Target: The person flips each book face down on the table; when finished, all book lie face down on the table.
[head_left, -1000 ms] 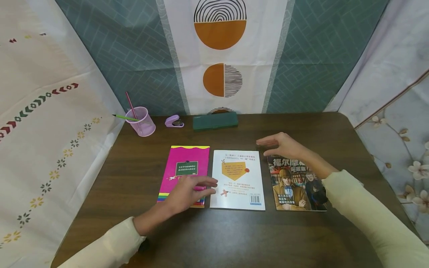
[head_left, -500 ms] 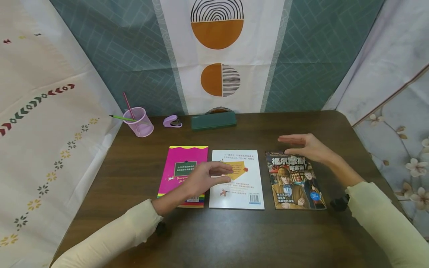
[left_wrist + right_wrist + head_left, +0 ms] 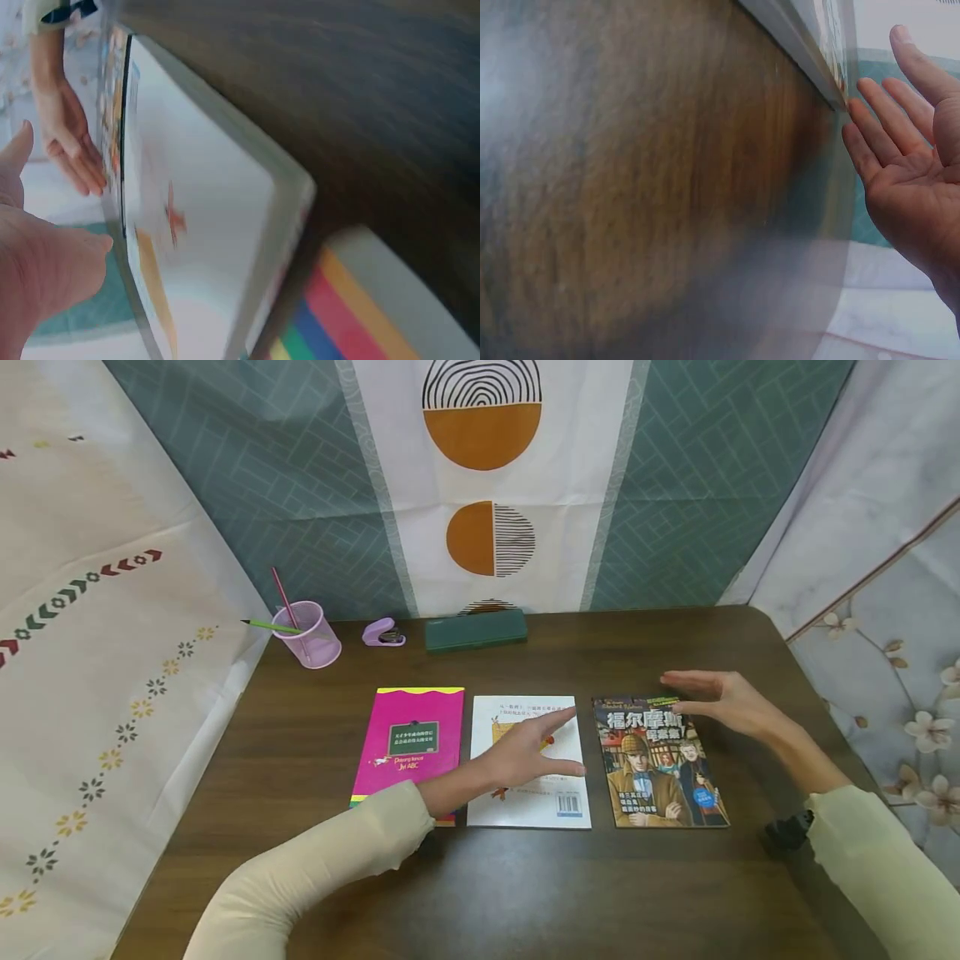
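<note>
Three books are laid side by side on a dark wooden table (image 3: 525, 893), seen from above. A pink book (image 3: 408, 743) lies on the left, a white book (image 3: 558, 793) in the middle, and a book with an illustrated detective cover (image 3: 656, 768) on the right.

The left hand (image 3: 525, 756) is stretched forward over the white book, with its forearm in a cream sleeve (image 3: 315, 868) crossing the lower corner of the pink book. Its fingers are held straight and spread, the index finger pointing toward the gap between the white book and the detective book, and nothing is gripped. Whether the palm is touching the cover or only hovering above it cannot be told. In the left wrist view, the white book is seen close beneath the hand, blurred, with the rainbow-striped edge of the pink book beside it.

The right hand (image 3: 723, 702) is held flat and on edge at the far right corner of the detective book, fingers straight and together, pointing left, thumb above. Nothing is held by it. In the right wrist view, the open palm is seen next to the book's edge.

At the back of the table, a pink pen cup (image 3: 307, 635), a purple stapler (image 3: 382, 633) and a green case (image 3: 475, 630) are lined up.
</note>
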A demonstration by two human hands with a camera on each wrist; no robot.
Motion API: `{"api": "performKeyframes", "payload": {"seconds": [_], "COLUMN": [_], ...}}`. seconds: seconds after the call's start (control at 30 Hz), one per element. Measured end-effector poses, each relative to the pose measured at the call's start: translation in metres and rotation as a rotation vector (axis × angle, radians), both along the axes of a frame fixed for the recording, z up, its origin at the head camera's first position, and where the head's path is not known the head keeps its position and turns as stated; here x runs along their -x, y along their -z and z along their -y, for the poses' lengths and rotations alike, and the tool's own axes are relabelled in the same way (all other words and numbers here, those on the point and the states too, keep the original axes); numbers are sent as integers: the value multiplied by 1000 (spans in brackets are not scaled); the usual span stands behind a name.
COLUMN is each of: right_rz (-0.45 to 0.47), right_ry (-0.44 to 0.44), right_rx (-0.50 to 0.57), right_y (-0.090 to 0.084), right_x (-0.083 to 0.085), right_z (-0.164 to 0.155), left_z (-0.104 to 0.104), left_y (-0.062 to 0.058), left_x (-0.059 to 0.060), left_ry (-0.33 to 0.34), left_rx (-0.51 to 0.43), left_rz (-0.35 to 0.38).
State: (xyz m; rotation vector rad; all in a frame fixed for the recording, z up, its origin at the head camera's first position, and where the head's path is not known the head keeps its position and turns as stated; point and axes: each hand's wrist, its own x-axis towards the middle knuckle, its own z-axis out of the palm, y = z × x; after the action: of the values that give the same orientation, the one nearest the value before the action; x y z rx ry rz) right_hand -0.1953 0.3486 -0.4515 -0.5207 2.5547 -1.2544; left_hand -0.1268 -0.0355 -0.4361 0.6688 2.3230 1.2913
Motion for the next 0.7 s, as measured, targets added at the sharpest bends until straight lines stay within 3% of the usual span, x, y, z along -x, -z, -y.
{"api": "performKeyframes", "payload": {"seconds": [0.23,0.43,0.7], "right_rz": [22,10,-4], "right_ry": [41,62,84], "right_rx": [53,42,-2], "right_y": [4,7,11], "right_x": [-4,-5,-4], "right_z": [-7,-6,-7], "left_z": [-35,-55,-70], "left_y": [14,18,22], "left_x": [-11,-23,-33], "left_ry": [108,192,281], "left_rx": [63,164,361], "left_rz": [-72,-115,-291]}}
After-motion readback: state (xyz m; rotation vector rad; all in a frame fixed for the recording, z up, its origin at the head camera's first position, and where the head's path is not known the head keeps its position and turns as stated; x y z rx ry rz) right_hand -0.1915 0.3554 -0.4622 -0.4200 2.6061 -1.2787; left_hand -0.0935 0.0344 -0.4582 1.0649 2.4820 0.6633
